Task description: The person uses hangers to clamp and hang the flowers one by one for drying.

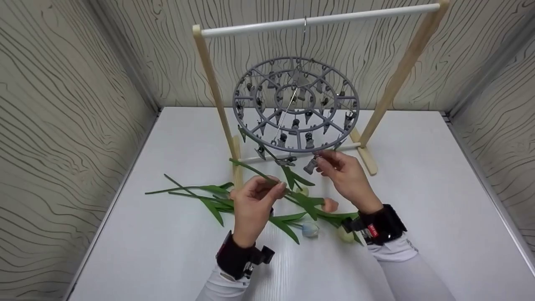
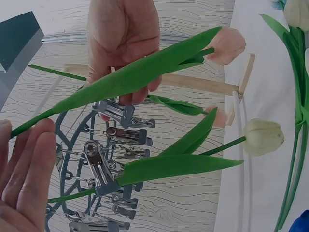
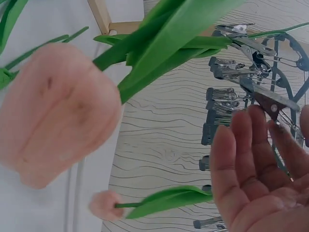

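My left hand [image 1: 256,202] pinches the green stem of a pink artificial tulip [image 2: 228,46] between thumb and fingers; its bloom points right and toward me. My right hand [image 1: 349,177] grips a grey-tipped metal clip [image 1: 310,165] at the near rim of a round hanging clip rack [image 1: 299,144]. The tulip's leaf passes close by this clip in the left wrist view. A cream tulip [image 2: 263,137] hangs from another clip [image 2: 99,166] by its stem. Beyond it, another pink tulip [image 2: 215,116] is at the rack too.
The rack hangs by a hook from the white bar [image 1: 259,27] of a wooden stand [image 1: 213,79]. Loose tulips lie on the white table [image 1: 146,251], among them a blue one [image 1: 310,230] and a pale yellow one [image 1: 346,234]. Patterned panels [image 1: 54,104] enclose the table.
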Tool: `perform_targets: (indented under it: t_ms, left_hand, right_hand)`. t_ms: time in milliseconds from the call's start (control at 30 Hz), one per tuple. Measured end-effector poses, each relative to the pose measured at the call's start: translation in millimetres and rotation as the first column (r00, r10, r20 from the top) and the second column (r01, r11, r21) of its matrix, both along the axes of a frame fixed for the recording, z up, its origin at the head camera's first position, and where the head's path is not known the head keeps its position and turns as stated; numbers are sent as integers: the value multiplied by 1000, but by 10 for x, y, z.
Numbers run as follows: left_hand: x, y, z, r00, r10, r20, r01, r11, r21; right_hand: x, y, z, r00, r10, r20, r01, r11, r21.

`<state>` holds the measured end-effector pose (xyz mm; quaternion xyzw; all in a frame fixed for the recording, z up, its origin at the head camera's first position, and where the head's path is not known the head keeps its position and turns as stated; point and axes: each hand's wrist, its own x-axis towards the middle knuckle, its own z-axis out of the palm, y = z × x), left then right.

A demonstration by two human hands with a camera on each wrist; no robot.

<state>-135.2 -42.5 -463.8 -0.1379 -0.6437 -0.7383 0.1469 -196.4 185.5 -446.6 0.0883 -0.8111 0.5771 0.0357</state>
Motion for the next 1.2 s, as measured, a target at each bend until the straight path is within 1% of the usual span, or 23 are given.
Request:
perform_targets:
  t_ms: [133,200,333,467,600,700,767,867,933,1000,1133,1200]
  left_hand:
    - [-108,37,33,1000,-6,-1,6,1000,22]
    - [-160,53,46,1000,-9,3,8,999,35]
    - [-178,106,106,1000,5,26,-6,999,39]
    - [-186,155,162,999,8,31,-10,998,60]
    - [-181,200,201,999,33,34,-35,997,65]
    - [-173,236,221,997,60,52,-62,997,52]
    - [-180,237,213,995,72,62,-75,996,40]
    - [-186,238,207,994,90,69,-92,995,25]
    - [-184,240,207,994,99,56,-100,995,15]
    - [-179,243,211,994,102,27,-102,995,5]
    - [-168,254,232,993,113,-26,-114,993,-38]
    - [-160,260,246,993,120,-24,-121,991,-64]
  right_hand:
    - [-18,25,84,998,-4,-62,9,996,84]
    - [-22,30,130,997,-1,-73,10,992,128]
    - [-24,51,172,997,30,-76,-15,981,194]
    - [-22,79,189,994,54,-98,-29,970,240]
    - [-22,122,184,988,56,-141,-15,961,277]
    - [-13,164,189,987,35,-155,7,965,261]
    - [16,171,186,990,9,-138,21,977,214]
    - [75,168,182,996,-32,-85,44,989,142]
    - [115,157,180,997,-56,-49,61,993,98]
    - [149,139,182,997,-71,-33,72,996,56]
    - [207,105,196,998,-43,-38,40,996,-77]
    - [234,88,206,998,-28,-54,21,992,-121]
